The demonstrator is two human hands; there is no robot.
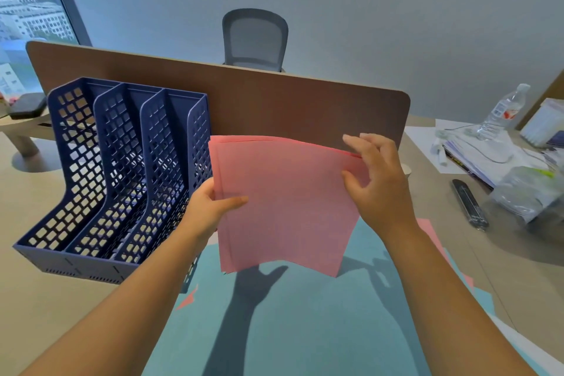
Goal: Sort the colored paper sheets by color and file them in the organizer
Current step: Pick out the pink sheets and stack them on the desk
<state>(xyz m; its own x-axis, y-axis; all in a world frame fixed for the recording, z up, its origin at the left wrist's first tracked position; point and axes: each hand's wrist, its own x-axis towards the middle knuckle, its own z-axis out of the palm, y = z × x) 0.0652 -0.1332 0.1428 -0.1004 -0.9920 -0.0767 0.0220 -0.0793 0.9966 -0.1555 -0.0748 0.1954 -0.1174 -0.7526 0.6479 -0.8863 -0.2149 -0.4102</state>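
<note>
A stack of pink sheets is held upright above the desk. My left hand grips its left edge, thumb across the front. My right hand pinches the stack's upper right corner, fingers spread. A blue mesh organizer with three empty slots stands on the desk just left of the stack. Teal sheets lie flat under my arms, with pink sheet corners poking out from beneath them on both sides.
A brown divider panel runs along the desk's back edge, with a grey chair beyond it. At right lie a black stapler, a plastic bag, papers with a cable, and a water bottle.
</note>
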